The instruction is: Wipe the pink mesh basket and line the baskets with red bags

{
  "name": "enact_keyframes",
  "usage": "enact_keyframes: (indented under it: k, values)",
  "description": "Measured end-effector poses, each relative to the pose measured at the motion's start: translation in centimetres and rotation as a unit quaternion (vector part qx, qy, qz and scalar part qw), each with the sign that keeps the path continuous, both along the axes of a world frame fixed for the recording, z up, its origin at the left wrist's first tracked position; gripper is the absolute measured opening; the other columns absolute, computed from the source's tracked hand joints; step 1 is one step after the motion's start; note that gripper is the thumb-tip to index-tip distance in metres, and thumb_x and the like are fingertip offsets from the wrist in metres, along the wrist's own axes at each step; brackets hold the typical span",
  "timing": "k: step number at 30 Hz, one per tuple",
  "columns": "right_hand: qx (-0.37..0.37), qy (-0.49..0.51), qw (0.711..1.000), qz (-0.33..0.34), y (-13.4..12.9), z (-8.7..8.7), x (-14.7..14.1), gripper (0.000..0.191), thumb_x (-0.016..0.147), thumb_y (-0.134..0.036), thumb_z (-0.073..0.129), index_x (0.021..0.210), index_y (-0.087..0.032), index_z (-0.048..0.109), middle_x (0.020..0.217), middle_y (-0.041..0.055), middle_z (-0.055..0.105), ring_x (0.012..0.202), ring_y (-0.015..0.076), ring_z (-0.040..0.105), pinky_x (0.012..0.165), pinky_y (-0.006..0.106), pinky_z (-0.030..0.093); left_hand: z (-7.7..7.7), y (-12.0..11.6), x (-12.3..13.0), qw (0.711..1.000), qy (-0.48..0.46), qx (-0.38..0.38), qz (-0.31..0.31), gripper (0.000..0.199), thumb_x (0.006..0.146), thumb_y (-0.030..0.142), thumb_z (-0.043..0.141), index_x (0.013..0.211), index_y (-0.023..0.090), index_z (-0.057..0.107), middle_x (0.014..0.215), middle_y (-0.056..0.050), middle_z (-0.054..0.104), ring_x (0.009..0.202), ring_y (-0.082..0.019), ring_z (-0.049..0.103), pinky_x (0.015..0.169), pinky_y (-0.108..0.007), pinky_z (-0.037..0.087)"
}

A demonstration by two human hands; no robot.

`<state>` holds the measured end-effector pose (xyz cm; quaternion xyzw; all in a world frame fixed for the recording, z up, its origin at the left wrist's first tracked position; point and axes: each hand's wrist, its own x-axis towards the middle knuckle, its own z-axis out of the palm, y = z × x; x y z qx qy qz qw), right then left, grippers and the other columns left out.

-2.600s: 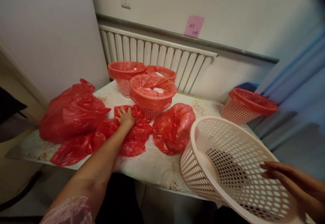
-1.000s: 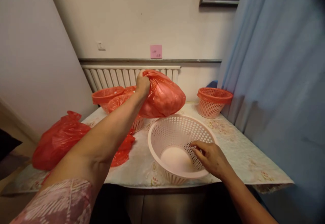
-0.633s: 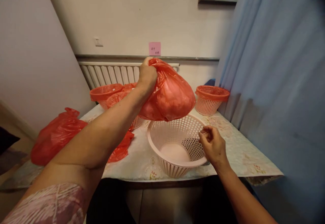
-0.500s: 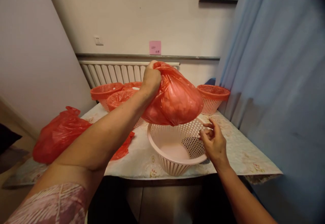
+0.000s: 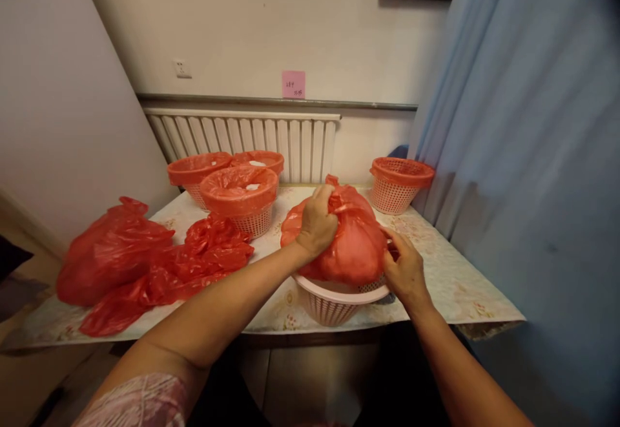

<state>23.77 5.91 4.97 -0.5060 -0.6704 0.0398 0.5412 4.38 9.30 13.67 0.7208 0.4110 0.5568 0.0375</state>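
Head camera: the filled red bag (image 5: 356,249) sits at the mouth of the large pale basket (image 5: 329,311), its bulging underside overlapping the rim and partly down inside. The left hand (image 5: 317,220) is clenched around the gathered plastic near the top, a hold that likely keeps the neck closed and steers the soft load from above. The right hand (image 5: 405,272) is loosely curved beside the bag's right side and the basket rim, its fingers parted rather than gripping; it seems placed to guide or steady that side, though I cannot tell how firmly it touches. How much of the bag's weight the basket bears is also unclear

The large basket stands upright near the front edge of the worktop (image 5: 455,278), within easy reach of both hands. To its left, loose red plastic (image 5: 208,259) lies crumpled, and another full bag (image 5: 106,252) slumps beyond it, propped by its own contents. Behind the plastic, three lined baskets stand grouped, the front one (image 5: 239,204) with red film folded over its rim, probably so the lining will not slip in. Some white material shows inside them. A separate lined basket (image 5: 394,194) stands at the back right, beside the blue curtain (image 5: 508,156)
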Motion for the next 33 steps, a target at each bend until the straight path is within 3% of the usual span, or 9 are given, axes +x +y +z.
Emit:
enact_keyframes:
  k: [3, 8, 12, 16, 18, 20, 23, 27, 33]
  values:
    - [-0.027, -0.033, 0.998, 0.038, 0.2, -0.1, 0.1, 0.055, 0.075, -0.012, 0.042, 0.126, -0.022, 0.059, 0.12, 0.0078, 0.064, 0.094, 0.0199, 0.063, 0.085, 0.038, 0.053, -2.5, -0.6, 0.3, 0.985, 0.161, -0.055, 0.014, 0.025, 0.074, 0.004, 0.042, 0.09, 0.019, 0.053, 0.1, -0.009, 0.06, 0.097, -0.024, 0.057, 0.085, -0.036, 0.046]
    - [-0.08, -0.05, 0.993, 0.076, 0.5, 0.4, 0.6, 0.045, 0.079, -0.017, 0.046, 0.12, -0.02, 0.062, 0.109, 0.0077, 0.069, 0.091, 0.0193, 0.066, 0.081, 0.035, 0.055, -4.6, -1.4, -0.6, 0.903, 0.346, -0.233, -0.101, 0.033, 0.079, 0.019, 0.059, 0.112, 0.017, 0.056, 0.116, -0.012, 0.063, 0.107, -0.027, 0.06, 0.089, -0.038, 0.048]
    - [-0.122, -0.08, 0.982, 0.117, 0.9, 1.8, 0.7, 0.041, 0.083, -0.021, 0.05, 0.121, -0.02, 0.062, 0.105, 0.0081, 0.07, 0.085, 0.0186, 0.066, 0.08, 0.036, 0.055, -2.9, -0.9, -2.4, 0.91, 0.28, -0.249, -0.176, 0.064, 0.069, 0.025, 0.075, 0.129, 0.02, 0.053, 0.13, -0.011, 0.061, 0.12, -0.027, 0.055, 0.102, -0.039, 0.042]
    - [-0.116, -0.126, 0.964, 0.204, 1.5, 3.5, -0.7, 0.048, 0.079, -0.021, 0.058, 0.126, -0.022, 0.058, 0.117, 0.0079, 0.066, 0.097, 0.0214, 0.063, 0.088, 0.04, 0.051, -0.2, -0.5, -3.9, 0.924, 0.21, -0.282, -0.154, 0.057, 0.067, 0.021, 0.074, 0.122, 0.02, 0.06, 0.123, -0.01, 0.066, 0.111, -0.026, 0.061, 0.098, -0.038, 0.044]
    - [-0.111, -0.155, 0.947, 0.258, 1.6, 4.1, -1.7, 0.037, 0.077, -0.018, 0.058, 0.113, -0.022, 0.064, 0.109, 0.005, 0.068, 0.096, 0.0211, 0.062, 0.087, 0.036, 0.049, 0.5, -0.6, -4.5, 0.928, 0.201, -0.28, -0.145, 0.05, 0.068, 0.017, 0.07, 0.117, 0.019, 0.063, 0.109, -0.007, 0.07, 0.099, -0.023, 0.064, 0.09, -0.035, 0.047]
    - [-0.11, -0.186, 0.933, 0.289, 1.5, 4.6, -2.2, 0.016, 0.077, -0.014, 0.054, 0.084, -0.02, 0.067, 0.085, 0.0011, 0.067, 0.082, 0.0178, 0.061, 0.077, 0.029, 0.047, 0.7, -1.0, -5.3, 0.935, 0.192, -0.268, -0.133, 0.039, 0.07, 0.014, 0.065, 0.109, 0.018, 0.065, 0.089, -0.003, 0.07, 0.082, -0.018, 0.063, 0.077, -0.03, 0.049]
    - [-0.086, -0.174, 0.942, 0.272, 0.8, 5.6, -1.4, 0.017, 0.077, -0.013, 0.05, 0.063, -0.019, 0.058, 0.069, -0.0012, 0.059, 0.069, 0.0145, 0.055, 0.067, 0.025, 0.042, 0.3, -1.8, -7.1, 0.953, 0.191, -0.212, -0.106, 0.022, 0.074, 0.011, 0.056, 0.092, 0.018, 0.066, 0.073, 0.001, 0.063, 0.069, -0.015, 0.058, 0.068, -0.027, 0.045]
    - [-0.074, -0.12, 0.958, 0.25, -0.5, 7.3, 1.6, 0.012, 0.08, -0.019, 0.055, 0.074, -0.019, 0.066, 0.071, -0.0007, 0.059, 0.069, 0.0144, 0.053, 0.068, 0.026, 0.04, -0.9, -1.8, -10.1, 0.975, 0.162, -0.143, -0.041, 0.015, 0.076, 0.011, 0.051, 0.081, 0.018, 0.064, 0.081, -0.002, 0.064, 0.078, -0.016, 0.058, 0.074, -0.029, 0.045]
    - [-0.127, -0.139, 0.947, 0.261, -3.3, 6.7, 3.5, 0.016, 0.086, -0.029, 0.055, 0.075, -0.02, 0.063, 0.074, 0.0016, 0.058, 0.071, 0.0159, 0.054, 0.069, 0.029, 0.044, -4.5, 1.9, -14.3, 0.971, 0.015, -0.215, 0.106, 0.012, 0.075, 0.016, 0.049, 0.078, 0.018, 0.061, 0.075, -0.001, 0.063, 0.072, -0.017, 0.058, 0.068, -0.027, 0.046]
